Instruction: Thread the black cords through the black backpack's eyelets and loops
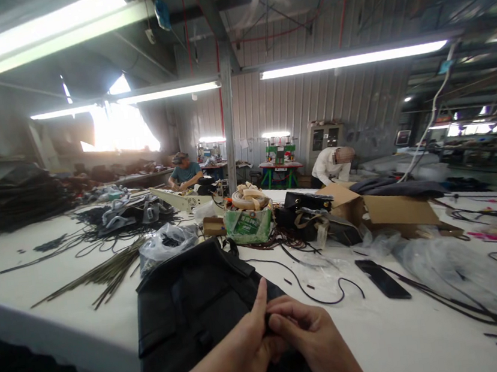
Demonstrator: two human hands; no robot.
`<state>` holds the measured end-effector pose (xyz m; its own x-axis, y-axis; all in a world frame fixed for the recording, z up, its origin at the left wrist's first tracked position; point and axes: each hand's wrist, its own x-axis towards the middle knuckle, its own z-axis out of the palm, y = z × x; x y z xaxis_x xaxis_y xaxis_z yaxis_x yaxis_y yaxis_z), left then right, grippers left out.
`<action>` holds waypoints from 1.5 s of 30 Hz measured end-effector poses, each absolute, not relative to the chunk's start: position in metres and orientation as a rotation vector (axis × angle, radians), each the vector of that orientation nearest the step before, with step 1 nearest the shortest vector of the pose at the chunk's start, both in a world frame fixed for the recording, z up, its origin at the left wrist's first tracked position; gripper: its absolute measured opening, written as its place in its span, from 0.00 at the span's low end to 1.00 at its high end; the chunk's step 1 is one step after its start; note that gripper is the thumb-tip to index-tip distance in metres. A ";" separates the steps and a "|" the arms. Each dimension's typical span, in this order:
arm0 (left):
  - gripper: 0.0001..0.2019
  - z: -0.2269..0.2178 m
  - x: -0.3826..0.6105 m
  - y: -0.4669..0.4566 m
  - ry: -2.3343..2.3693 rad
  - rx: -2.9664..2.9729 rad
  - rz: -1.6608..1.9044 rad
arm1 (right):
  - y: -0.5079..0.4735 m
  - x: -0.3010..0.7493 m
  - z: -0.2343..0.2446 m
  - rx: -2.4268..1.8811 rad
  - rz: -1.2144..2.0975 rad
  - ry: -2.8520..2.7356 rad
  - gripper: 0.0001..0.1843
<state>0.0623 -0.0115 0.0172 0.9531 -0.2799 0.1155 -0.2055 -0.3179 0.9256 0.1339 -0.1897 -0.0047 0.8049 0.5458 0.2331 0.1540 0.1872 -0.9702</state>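
Note:
A black bag (190, 302), its material smooth and dark, lies at the table's near edge beneath both hands. My left hand (253, 336) reaches in from below with its index finger pointing up and the other fingers curled inward. Against it, my right hand (297, 325) pinches a small dark piece between thumb and fingers; too little of the piece shows to name it. The two hands meet over the right side of the bag. What the left hand's curled fingers hold, if anything, is hidden.
On the white table (358, 341) lie a phone (382, 279), black cords (335, 299), a clear plastic bag (165, 244) and a bundle of thin strips (105, 273). Behind stand a green container (248, 225) and an open cardboard box (396, 210). Two people work farther back.

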 end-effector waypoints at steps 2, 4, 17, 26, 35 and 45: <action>0.50 0.006 0.066 -0.009 -0.364 1.940 -0.069 | -0.191 0.135 -0.002 -1.368 0.357 -0.619 0.20; 0.51 -0.007 0.071 -0.007 -0.377 1.935 -0.027 | -0.191 0.134 0.002 -1.355 0.405 -0.607 0.21; 0.53 -0.027 0.085 -0.006 -0.393 1.846 0.074 | -0.174 0.121 -0.010 -1.367 0.303 -0.429 0.26; 0.53 -0.023 0.082 -0.003 -0.405 1.819 0.060 | -0.165 0.122 -0.014 -1.289 0.308 -0.363 0.27; 0.48 -0.017 0.084 0.004 -0.392 1.773 0.061 | -0.163 0.125 0.013 -1.279 0.231 -0.326 0.28; 0.44 0.073 0.086 0.038 -0.381 1.690 0.117 | -0.151 0.169 0.167 -1.170 -0.131 -0.704 0.22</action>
